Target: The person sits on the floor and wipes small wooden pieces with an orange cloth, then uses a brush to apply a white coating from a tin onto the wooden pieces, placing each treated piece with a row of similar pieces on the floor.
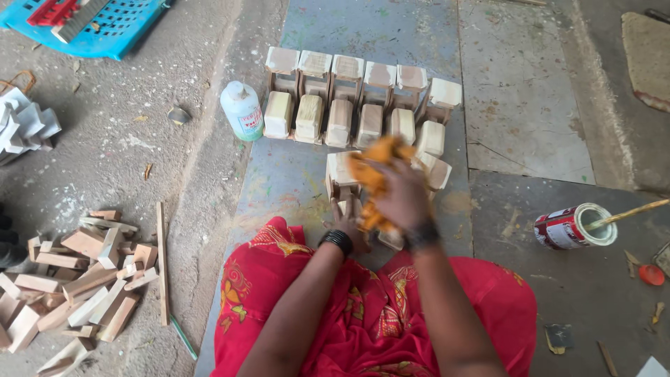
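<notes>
My right hand grips a crumpled orange cloth and presses it on a small pale wooden piece in front of me; the hand is blurred. Low against that same wooden piece, my left hand holds it near its base, partly hidden behind the cloth. Both wrists wear dark bangles. A second wooden piece lies just right of my right hand. My red patterned clothing fills the bottom of the view.
A row of several similar wooden pieces stands beyond my hands. A white glue bottle is at its left. An open tin with a stick lies at right. Wood offcuts are piled at left, a blue crate at top left.
</notes>
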`<move>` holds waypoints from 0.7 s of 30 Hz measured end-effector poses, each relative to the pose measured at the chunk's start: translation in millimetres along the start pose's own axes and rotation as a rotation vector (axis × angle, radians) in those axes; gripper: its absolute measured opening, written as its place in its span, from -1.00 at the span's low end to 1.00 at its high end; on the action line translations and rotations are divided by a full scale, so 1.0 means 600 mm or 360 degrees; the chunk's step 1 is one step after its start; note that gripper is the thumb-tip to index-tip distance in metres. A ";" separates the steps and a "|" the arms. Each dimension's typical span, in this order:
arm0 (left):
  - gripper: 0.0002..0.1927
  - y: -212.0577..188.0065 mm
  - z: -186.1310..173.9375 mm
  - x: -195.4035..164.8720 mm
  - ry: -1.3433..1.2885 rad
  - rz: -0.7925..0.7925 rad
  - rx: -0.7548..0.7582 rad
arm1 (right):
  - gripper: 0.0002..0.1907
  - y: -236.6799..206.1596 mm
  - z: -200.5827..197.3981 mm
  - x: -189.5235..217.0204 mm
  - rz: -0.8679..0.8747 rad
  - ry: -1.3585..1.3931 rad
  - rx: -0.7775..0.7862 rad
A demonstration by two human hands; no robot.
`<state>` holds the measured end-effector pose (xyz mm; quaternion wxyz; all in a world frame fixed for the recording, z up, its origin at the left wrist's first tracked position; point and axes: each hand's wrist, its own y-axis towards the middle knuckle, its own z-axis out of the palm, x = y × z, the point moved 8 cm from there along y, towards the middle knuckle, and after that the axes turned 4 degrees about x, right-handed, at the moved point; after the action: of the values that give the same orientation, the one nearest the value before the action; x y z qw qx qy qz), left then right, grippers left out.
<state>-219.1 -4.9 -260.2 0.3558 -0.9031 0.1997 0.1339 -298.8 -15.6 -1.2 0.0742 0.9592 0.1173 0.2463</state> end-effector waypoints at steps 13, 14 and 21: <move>-0.10 0.004 -0.012 0.005 -0.0150 -0.0204 -0.0281 | -0.43 0.104 0.128 -0.174 0.0269 0.0258 -0.0198; -0.19 0.016 -0.015 0.008 -0.0155 -0.0240 -0.0366 | -0.43 0.065 0.088 -0.169 0.0024 0.0285 -0.0309; -0.15 0.013 0.008 0.006 -0.0020 -0.0193 -0.0191 | -0.23 -0.138 0.100 -0.196 0.0621 0.0589 0.0122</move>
<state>-220.0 -7.8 -269.7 0.3096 -0.9324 0.1339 0.1295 -384.9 28.0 -123.1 -0.0337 0.9044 -0.0491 0.4224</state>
